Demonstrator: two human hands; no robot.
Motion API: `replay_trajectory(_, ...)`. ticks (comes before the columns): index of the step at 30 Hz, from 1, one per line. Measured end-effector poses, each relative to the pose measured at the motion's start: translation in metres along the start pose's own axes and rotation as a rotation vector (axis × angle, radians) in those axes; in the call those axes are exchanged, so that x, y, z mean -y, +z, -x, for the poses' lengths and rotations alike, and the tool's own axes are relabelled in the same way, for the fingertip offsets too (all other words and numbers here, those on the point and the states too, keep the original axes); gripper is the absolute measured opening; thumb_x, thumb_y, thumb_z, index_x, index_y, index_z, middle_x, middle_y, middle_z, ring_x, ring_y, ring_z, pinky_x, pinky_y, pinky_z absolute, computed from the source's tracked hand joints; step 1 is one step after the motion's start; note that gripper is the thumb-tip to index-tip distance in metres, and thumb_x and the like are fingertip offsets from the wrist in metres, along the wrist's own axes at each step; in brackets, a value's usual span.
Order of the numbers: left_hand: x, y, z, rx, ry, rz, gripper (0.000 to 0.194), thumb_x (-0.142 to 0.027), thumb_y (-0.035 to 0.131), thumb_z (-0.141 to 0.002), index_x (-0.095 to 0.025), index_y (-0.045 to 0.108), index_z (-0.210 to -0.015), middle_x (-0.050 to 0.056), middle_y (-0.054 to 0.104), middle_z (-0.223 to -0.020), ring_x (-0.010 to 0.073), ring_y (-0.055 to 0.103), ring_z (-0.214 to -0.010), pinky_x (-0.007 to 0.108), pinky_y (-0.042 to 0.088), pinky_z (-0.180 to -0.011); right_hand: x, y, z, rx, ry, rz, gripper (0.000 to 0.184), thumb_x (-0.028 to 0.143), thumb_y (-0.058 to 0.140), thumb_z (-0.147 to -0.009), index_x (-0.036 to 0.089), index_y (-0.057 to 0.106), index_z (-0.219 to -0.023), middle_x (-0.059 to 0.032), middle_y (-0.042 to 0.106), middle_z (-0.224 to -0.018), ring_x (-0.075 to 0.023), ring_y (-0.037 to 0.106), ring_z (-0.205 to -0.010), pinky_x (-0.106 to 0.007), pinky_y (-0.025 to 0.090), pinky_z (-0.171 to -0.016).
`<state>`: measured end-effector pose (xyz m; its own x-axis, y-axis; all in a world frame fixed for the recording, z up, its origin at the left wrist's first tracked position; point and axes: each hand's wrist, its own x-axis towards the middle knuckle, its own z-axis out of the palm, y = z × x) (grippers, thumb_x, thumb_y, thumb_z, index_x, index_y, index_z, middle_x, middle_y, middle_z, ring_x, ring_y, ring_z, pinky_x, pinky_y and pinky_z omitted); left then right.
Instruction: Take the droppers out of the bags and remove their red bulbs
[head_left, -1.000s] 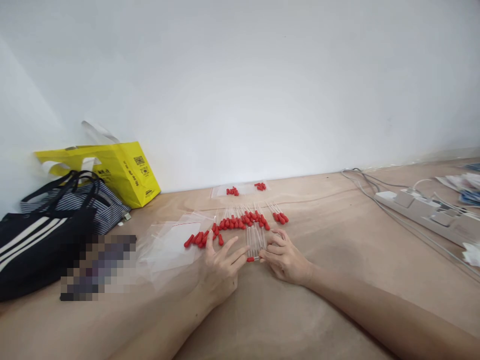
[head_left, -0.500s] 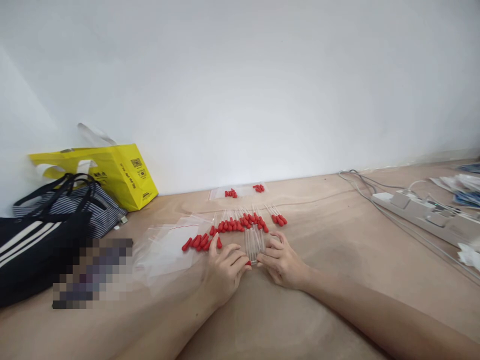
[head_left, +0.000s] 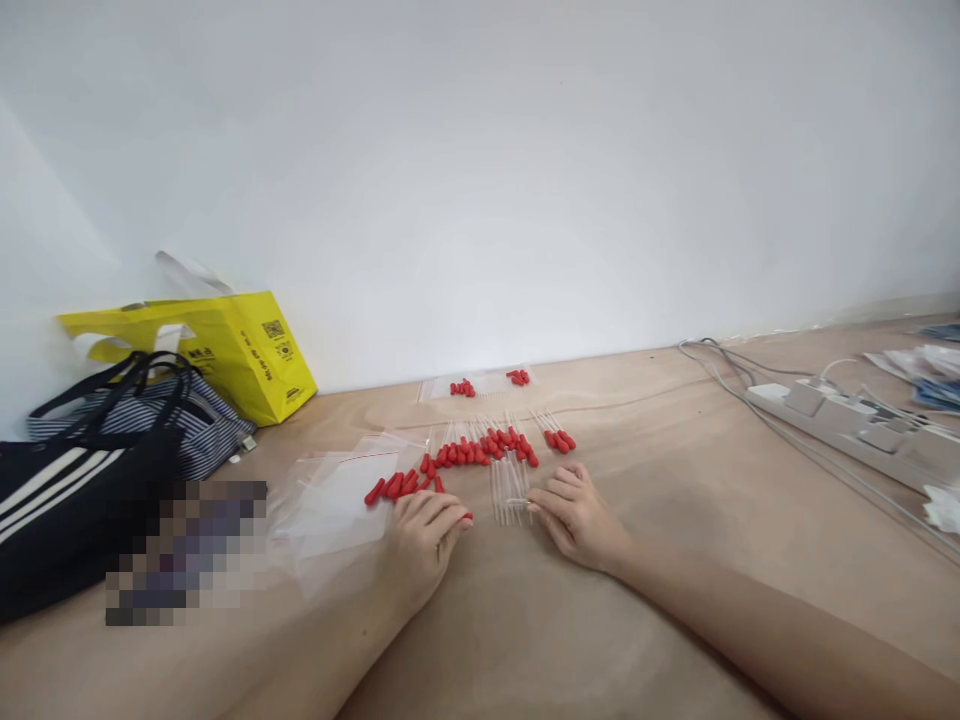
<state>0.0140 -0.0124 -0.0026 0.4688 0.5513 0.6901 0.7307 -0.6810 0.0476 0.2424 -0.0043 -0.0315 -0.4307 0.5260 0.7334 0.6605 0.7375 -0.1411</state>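
My left hand [head_left: 427, 535] pinches a red rubber bulb [head_left: 469, 516], whose tip shows past the fingers. To its right, my right hand [head_left: 576, 515] is closed on a thin clear dropper tube [head_left: 517, 502] that points left across a row of loose clear tubes [head_left: 504, 478] on the table. Several loose red bulbs [head_left: 394, 486] lie just beyond my left hand. Behind the tubes is a row of droppers with red bulbs fitted [head_left: 465, 452], and a smaller group of droppers [head_left: 559, 440] sits farther right.
Clear plastic zip bags [head_left: 337, 500] lie on the left. Near the wall are bagged red bulbs [head_left: 463, 388]. A yellow bag [head_left: 255, 350] and a black bag [head_left: 67, 520] stand at far left. A white power strip [head_left: 847, 430] with cables lies right.
My hands have moved apart. The left has drawn back leftward with the red bulb, and the dropper tube in my right hand now shows plainly, its end free of the bulb.
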Motion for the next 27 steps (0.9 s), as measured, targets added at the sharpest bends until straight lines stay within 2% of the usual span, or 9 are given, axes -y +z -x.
replay_trajectory(2, 0.005, 0.002, 0.001, 0.023, -0.046, 0.054, 0.025, -0.027, 0.039, -0.086, -0.019, 0.061, -0.079, 0.003, 0.055, -0.071, 0.0122, 0.052, -0.065, 0.025, 0.043, -0.061, -0.002, 0.005, 0.001, 0.001, 0.081, 0.009, 0.027, 0.012, 0.036, -0.082, 0.016, 0.055, -0.1, -0.0038, 0.054, -0.071, -0.0139, 0.046, -0.067, -0.03, 0.036, -0.066)
replay_trajectory(4, 0.01, 0.005, 0.001, 0.005, -0.111, 0.088, 0.025, -0.024, 0.036, -0.086, -0.017, 0.06, -0.088, 0.003, 0.051, -0.075, 0.0118, 0.052, -0.066, 0.023, 0.044, -0.06, -0.005, 0.011, 0.001, -0.014, 0.167, 0.011, 0.035, 0.007, 0.034, -0.08, 0.014, 0.051, -0.11, -0.0055, 0.052, -0.075, -0.0144, 0.047, -0.068, -0.028, 0.038, -0.063)
replay_trajectory(7, 0.02, 0.007, 0.0, -0.056, -0.195, 0.075, 0.027, -0.022, 0.035, -0.085, -0.016, 0.056, -0.1, 0.005, 0.05, -0.081, 0.0141, 0.054, -0.073, 0.027, 0.047, -0.066, -0.01, 0.019, -0.001, -0.034, 0.219, -0.027, 0.038, 0.005, 0.033, -0.077, 0.014, 0.052, -0.109, -0.0057, 0.048, -0.075, -0.0149, 0.047, -0.069, -0.026, 0.043, -0.061)
replay_trajectory(10, 0.033, 0.004, -0.001, -0.076, -0.286, 0.04, 0.03, -0.021, 0.035, -0.082, -0.016, 0.054, -0.104, 0.006, 0.051, -0.083, 0.016, 0.055, -0.074, 0.029, 0.048, -0.066, -0.014, 0.025, -0.004, -0.064, 0.182, -0.056, 0.037, 0.002, 0.033, -0.076, 0.015, 0.054, -0.103, -0.0057, 0.047, -0.075, -0.0151, 0.048, -0.07, -0.026, 0.045, -0.062)
replay_trajectory(15, 0.056, -0.008, -0.004, -0.035, -0.528, 0.03, 0.026, -0.028, 0.042, -0.075, -0.017, 0.051, -0.097, 0.004, 0.055, -0.078, 0.0144, 0.055, -0.06, 0.029, 0.048, -0.058, -0.016, 0.032, -0.011, -0.117, 0.155, -0.073, 0.033, 0.0, 0.035, -0.074, 0.014, 0.055, -0.096, -0.0084, 0.049, -0.084, -0.0168, 0.05, -0.079, -0.028, 0.047, -0.067)
replay_trajectory(18, 0.069, -0.012, -0.005, -0.03, -0.645, 0.015, 0.024, -0.033, 0.045, -0.071, -0.018, 0.05, -0.089, 0.003, 0.059, -0.076, 0.0138, 0.055, -0.057, 0.028, 0.047, -0.057, -0.013, 0.034, -0.014, -0.095, 0.153, -0.081, 0.03, 0.0, 0.035, -0.075, 0.014, 0.055, -0.092, -0.0092, 0.05, -0.085, -0.017, 0.051, -0.081, -0.028, 0.047, -0.069)
replay_trajectory(22, 0.078, -0.012, -0.003, -0.025, -0.69, -0.052, 0.025, -0.037, 0.047, -0.068, -0.019, 0.05, -0.084, 0.003, 0.062, -0.08, 0.0148, 0.056, -0.059, 0.027, 0.046, -0.058, -0.004, 0.031, -0.015, -0.004, 0.14, -0.059, 0.02, 0.009, 0.039, -0.079, 0.014, 0.055, -0.09, -0.0096, 0.052, -0.087, -0.0179, 0.051, -0.084, -0.031, 0.045, -0.072)
replay_trajectory(27, 0.078, -0.013, -0.002, 0.072, -0.703, -0.076, 0.028, -0.044, 0.049, -0.068, -0.019, 0.052, -0.08, 0.003, 0.063, -0.075, 0.0173, 0.057, -0.064, 0.028, 0.045, -0.059, 0.002, 0.022, -0.015, 0.09, 0.194, -0.057, 0.018, 0.025, 0.044, -0.083, 0.015, 0.055, -0.094, -0.009, 0.054, -0.09, -0.0186, 0.051, -0.087, -0.034, 0.04, -0.075)
